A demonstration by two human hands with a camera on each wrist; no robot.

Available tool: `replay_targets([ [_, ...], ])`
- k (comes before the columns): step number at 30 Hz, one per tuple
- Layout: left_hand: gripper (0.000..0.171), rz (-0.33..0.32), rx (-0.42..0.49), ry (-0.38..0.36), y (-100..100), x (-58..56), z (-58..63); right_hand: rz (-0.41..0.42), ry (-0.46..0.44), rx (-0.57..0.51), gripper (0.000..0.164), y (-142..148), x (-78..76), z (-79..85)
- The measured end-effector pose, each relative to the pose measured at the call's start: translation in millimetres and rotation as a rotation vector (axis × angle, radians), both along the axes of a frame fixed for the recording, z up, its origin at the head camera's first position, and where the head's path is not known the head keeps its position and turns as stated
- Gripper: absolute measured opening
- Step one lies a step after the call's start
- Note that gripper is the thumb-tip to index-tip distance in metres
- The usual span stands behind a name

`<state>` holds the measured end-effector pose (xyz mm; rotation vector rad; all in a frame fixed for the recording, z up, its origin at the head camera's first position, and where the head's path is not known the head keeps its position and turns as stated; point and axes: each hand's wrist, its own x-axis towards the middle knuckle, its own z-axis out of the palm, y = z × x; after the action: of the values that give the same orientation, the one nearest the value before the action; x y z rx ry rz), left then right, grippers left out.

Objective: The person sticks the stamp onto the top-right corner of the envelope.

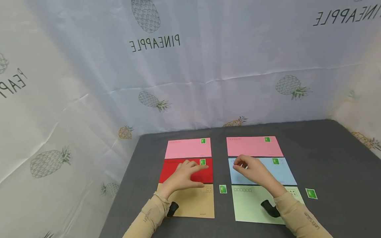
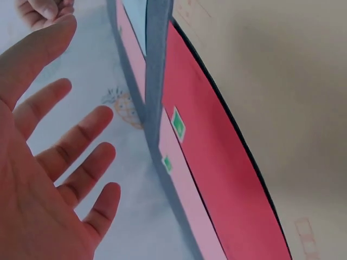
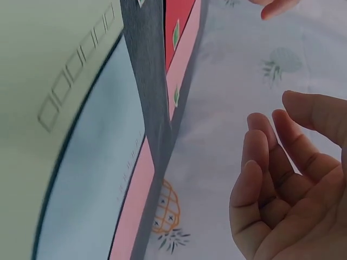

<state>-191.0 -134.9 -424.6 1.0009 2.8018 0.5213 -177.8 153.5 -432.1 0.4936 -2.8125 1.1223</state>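
My left hand (image 1: 186, 175) hovers over the red envelope (image 1: 169, 170) and the tan envelope (image 1: 193, 205), fingers spread, holding nothing. My right hand (image 1: 253, 168) is above the blue envelope (image 1: 282, 178), its fingers loosely bent; the right wrist view shows nothing between them. Green stamps sit at the upper right of the red envelope (image 2: 211, 141) and the blue one. Two loose green stamps lie on the table: one stamp (image 1: 223, 189) between the columns, another stamp (image 1: 311, 193) right of the light green envelope (image 1: 250, 208). No stamp shows on the tan or light green envelopes.
A left pink envelope (image 1: 186, 150) and a right pink envelope (image 1: 250, 147) lie at the far end of the two columns, each with a green stamp. The dark grey table (image 1: 321, 148) meets a white pineapple-print curtain (image 1: 208, 66) at its back edge.
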Motion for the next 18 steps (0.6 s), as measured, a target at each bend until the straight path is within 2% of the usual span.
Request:
replay_targets([
  [3, 0.062, 0.003, 0.007, -0.003, -11, 2.9, -2.4, 0.023, -0.020, -0.009, 0.005, -9, 4.0, -3.6],
  [10, 0.061, 0.015, 0.073, -0.075, -36, 9.6, -13.5, 0.056, -0.090, -0.035, 0.005, -25, 11.5, -10.2],
  [18, 0.066, 0.097, 0.065, -0.129, -76, 27.9, -24.1, 0.068, -0.146, -0.015, 0.010, -38, 17.6, -19.0],
])
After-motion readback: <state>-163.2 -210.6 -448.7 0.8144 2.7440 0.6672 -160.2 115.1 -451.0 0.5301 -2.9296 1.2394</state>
